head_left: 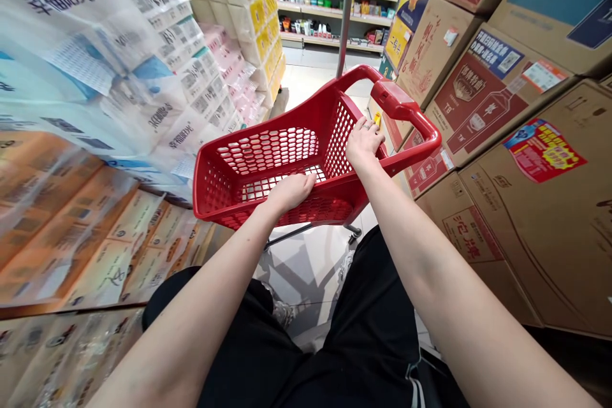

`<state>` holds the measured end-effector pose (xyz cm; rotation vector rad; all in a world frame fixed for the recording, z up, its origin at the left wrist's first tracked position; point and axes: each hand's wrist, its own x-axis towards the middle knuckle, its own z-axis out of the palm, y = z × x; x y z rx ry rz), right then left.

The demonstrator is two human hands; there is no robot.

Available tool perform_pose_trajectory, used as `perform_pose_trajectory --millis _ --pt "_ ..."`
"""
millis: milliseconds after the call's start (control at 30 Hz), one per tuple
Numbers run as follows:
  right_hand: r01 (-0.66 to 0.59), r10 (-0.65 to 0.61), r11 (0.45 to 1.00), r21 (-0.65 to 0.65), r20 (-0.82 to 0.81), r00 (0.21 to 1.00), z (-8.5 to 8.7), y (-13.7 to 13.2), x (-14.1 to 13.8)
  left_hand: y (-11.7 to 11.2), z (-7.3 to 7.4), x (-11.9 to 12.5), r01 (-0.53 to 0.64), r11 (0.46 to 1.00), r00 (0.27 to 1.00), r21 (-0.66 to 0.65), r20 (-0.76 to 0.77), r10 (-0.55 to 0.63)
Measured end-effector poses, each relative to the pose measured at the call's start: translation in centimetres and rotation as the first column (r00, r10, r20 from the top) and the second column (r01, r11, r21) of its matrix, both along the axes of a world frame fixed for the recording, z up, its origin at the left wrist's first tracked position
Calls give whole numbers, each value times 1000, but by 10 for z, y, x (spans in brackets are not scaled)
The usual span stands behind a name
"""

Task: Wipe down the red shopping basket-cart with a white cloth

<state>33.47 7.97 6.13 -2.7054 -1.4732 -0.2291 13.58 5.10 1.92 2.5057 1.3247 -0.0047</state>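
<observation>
A red plastic shopping cart (268,124) with pierced walls stands sideways in front of me, its basket holding nothing that I can see. My left hand (292,192) grips the near side rim, fingers curled over the edge into the basket. Farther right, my right hand (364,140) is closed over the rim at the handle end, just below the red push handle (394,101). A small yellow piece (377,120) shows beside its fingers. Below the basket, a caster wheel (354,234) rests on the tiled floor.
Stacked tissue packs (143,64) rise close on the left. Cardboard cartons (516,197) form a wall on the right. A metal pole (347,13) stands beyond the cart, before shelves of bottles and tubes (335,6). Pale floor tiles (306,268) run between the stacks.
</observation>
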Motion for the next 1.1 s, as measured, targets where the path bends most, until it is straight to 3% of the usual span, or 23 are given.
perform_pose_trajectory --millis 233,433,833,933,1100 --pt "-38 36 999 29 48 998 -5 0 13 -6 -1 9 -8 1000 1000 1 0 8" --pt "-45 44 998 35 43 998 -3 -2 12 -6 -4 1 4 1000 1000 19 31 -4" --pt "-49 47 998 34 53 997 -5 -1 10 15 -7 -70 -28 988 999 -155 -50 20" --pt "-44 42 999 30 64 997 -7 -1 10 15 -3 -68 -18 984 999 -179 -38 11" --pt "-24 24 1000 6 56 998 -5 -1 9 13 0 -42 8 981 998 -195 70 6"
